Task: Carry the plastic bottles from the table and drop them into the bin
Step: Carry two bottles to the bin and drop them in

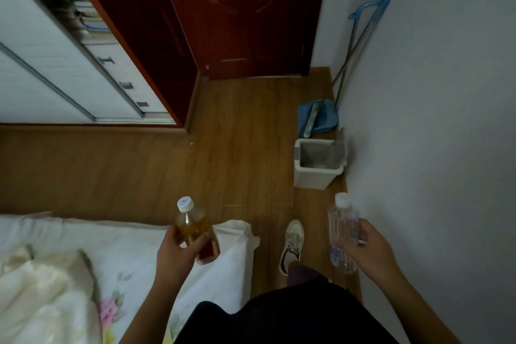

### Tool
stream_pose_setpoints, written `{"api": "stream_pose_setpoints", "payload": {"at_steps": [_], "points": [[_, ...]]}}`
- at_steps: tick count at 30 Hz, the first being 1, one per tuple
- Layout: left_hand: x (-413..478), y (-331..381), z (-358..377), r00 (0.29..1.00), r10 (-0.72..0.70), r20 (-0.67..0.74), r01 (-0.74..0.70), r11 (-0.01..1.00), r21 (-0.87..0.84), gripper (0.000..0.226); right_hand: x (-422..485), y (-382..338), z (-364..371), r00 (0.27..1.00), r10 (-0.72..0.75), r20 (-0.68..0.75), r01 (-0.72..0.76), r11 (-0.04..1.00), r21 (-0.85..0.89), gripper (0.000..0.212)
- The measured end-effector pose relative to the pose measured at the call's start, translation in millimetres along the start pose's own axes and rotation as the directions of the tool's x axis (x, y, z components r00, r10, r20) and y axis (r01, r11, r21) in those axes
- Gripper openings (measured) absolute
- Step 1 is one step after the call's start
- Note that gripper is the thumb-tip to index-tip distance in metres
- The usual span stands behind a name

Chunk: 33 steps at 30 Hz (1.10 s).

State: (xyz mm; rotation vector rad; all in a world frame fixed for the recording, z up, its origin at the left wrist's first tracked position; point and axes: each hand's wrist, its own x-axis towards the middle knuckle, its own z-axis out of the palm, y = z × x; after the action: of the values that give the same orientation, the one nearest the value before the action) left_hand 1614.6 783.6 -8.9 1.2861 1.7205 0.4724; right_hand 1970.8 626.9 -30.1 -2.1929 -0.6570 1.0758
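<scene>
My left hand (178, 253) grips a bottle of amber drink (195, 227) with a white cap and a red label, held over the corner of the bed. My right hand (368, 251) holds a clear bottle (342, 227) with a white cap, close to the right wall. Both bottles stand roughly upright. A white bin (303, 174) sits on the wooden floor ahead of me against the right wall, its lid flipped up and its inside showing. The bin lies a step or two beyond the bottles.
A bed with white floral sheets (125, 257) fills the lower left. A blue dustpan and broom (321, 117) lean on the wall just behind the bin. A dark red door (245, 14) closes the far end, a white wardrobe (55, 72) lines the left. My shoe (291, 243) is on the floor.
</scene>
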Motion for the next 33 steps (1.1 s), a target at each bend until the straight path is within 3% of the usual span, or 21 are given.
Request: {"api": "stream_pose_setpoints", "payload": {"at_steps": [5,11,14,22,26,30,33], "points": [[60,51,12,0.993,-0.068,-0.092,0.068,0.998,-0.004,0.075,110,-93,-9,0.99,-0.098,0.105,0.103,0.994,-0.045,0.062],[136,122,32,0.994,-0.075,-0.074,0.072,0.997,-0.039,0.042,206,-194,-27,0.971,-0.198,0.135,0.206,0.977,-0.051,0.058],[183,167,50,1.0,-0.008,-0.018,0.008,1.0,-0.024,0.034,246,-221,-33,0.976,-0.191,0.108,0.194,0.981,-0.025,0.058],[345,301,116,0.957,0.18,0.226,-0.205,0.974,0.093,0.053,336,-238,-45,0.994,-0.085,-0.068,0.09,0.994,0.062,0.041],[412,373,158,0.877,0.218,0.428,-0.298,0.946,0.128,0.065,364,-258,-40,0.98,0.041,-0.196,-0.011,0.988,0.152,0.043],[467,434,211,0.692,0.223,0.687,-0.45,0.877,0.169,0.069,377,-263,-21,0.893,0.26,-0.368,-0.153,0.943,0.294,0.052],[489,462,257,0.567,0.175,0.805,-0.542,0.815,0.205,0.072,371,-263,-5,0.813,0.386,-0.437,-0.198,0.888,0.415,0.073]]}}
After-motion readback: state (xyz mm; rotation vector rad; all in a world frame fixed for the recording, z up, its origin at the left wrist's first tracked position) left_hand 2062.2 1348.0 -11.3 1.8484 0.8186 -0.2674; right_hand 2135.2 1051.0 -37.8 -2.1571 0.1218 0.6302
